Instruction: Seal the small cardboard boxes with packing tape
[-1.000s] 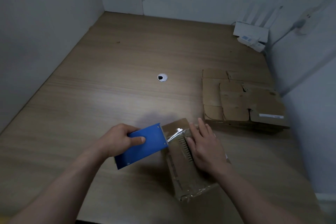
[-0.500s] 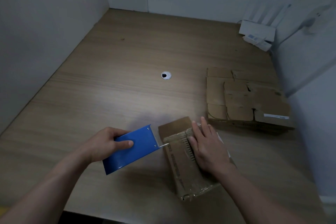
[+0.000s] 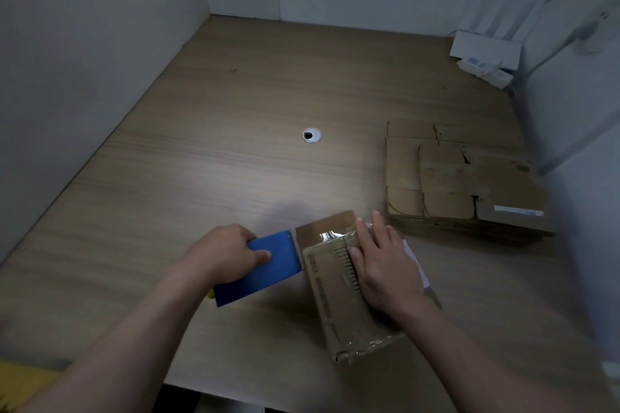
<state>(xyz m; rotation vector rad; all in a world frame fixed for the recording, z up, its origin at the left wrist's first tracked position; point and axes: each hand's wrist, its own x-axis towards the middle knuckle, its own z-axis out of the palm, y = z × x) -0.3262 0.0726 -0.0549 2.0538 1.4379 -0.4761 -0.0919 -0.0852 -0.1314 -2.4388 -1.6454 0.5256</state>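
A small brown cardboard box [image 3: 335,305] lies near the front edge of the wooden table [image 3: 208,178], with clear tape shining on its top and near end. My right hand [image 3: 382,265] rests flat on the box top, fingers straight. My left hand [image 3: 224,255] grips a blue tape dispenser [image 3: 268,268], whose front edge sits against the box's left side. A loose brown flap [image 3: 322,225] sticks out at the box's far end.
A stack of flattened cardboard boxes [image 3: 463,184] lies to the right, just beyond the box. A round cable hole [image 3: 312,135] sits mid-table. White devices with cables [image 3: 483,57] stand in the far right corner. Grey walls close in on three sides.
The blue dispenser drew away leftward from the box, then came back against its left side. My right hand stayed pressed on the box top.
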